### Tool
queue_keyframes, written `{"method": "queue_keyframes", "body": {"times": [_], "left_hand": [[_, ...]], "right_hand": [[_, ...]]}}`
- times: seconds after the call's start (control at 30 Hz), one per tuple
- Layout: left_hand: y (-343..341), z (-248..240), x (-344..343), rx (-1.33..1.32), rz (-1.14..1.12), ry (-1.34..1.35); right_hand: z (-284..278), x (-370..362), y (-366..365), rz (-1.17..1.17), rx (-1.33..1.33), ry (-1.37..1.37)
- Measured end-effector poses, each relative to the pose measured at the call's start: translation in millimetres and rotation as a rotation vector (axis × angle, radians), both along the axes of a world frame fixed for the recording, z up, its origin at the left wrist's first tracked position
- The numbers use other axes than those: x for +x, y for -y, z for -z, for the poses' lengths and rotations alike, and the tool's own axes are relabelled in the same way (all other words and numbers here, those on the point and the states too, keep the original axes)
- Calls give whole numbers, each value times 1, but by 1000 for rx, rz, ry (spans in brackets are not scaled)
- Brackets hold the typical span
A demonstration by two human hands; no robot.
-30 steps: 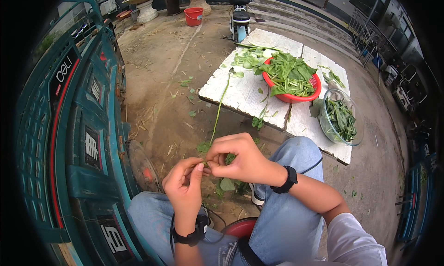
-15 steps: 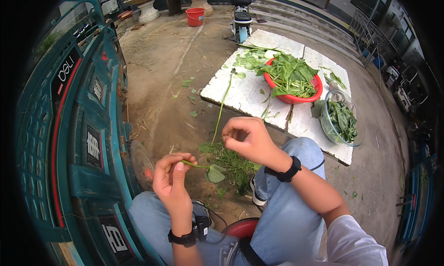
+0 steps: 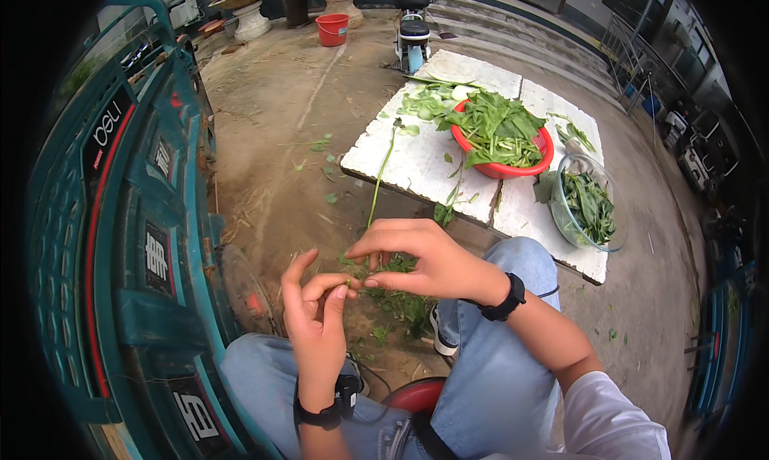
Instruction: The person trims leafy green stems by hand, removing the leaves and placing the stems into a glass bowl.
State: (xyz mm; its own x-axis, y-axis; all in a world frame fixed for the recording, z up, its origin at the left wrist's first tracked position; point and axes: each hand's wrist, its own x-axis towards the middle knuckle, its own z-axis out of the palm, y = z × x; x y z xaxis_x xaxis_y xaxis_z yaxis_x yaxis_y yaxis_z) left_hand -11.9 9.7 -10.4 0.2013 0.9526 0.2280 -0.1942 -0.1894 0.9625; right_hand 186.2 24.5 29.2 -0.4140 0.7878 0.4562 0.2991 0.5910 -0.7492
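In front of my knees, my left hand (image 3: 316, 320) pinches a thin green stem (image 3: 348, 283) between thumb and index finger. Only a small bit of it shows; its leaf is hidden behind the hands. My right hand (image 3: 424, 256) reaches in from the right, its thumb beside my left fingertips and its index finger arched above, with a gap between. Below and behind both hands lies a heap of green trimmings (image 3: 404, 300) on the ground. A long green stalk (image 3: 384, 168) leans against the near left edge of the white table (image 3: 416, 164).
On the table stand a red basket (image 3: 513, 172) piled with leafy greens and a glass bowl (image 3: 565, 212) of darker leaves. Pale green vegetables (image 3: 432, 100) lie behind the basket. A teal cargo vehicle (image 3: 160, 292) runs along my left. Farther off are a red bucket (image 3: 332, 32) and a scooter (image 3: 414, 32).
My right hand has come down and left, its pinched fingers parting beside my left hand. My left hand has shifted slightly right, still holding the stem; the leaf is now hidden.
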Motion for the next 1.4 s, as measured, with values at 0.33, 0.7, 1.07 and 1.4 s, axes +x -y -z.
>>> {"method": "queue_keyframes", "body": {"times": [0.33,0.7,1.07,1.4], "left_hand": [[2,4,5,21,-33,-154],[-7,4,-1,312,-114,-387],[-5,-1,-8,169,52,-224],[-7,5,-5,200,-103,-163]], "right_hand": [[3,1,3,62,73,92],[7,2,1,-57,-89,27],[14,3,-1,-278,-375,-213],[15,-4,-2,-90,-301,-184]]}}
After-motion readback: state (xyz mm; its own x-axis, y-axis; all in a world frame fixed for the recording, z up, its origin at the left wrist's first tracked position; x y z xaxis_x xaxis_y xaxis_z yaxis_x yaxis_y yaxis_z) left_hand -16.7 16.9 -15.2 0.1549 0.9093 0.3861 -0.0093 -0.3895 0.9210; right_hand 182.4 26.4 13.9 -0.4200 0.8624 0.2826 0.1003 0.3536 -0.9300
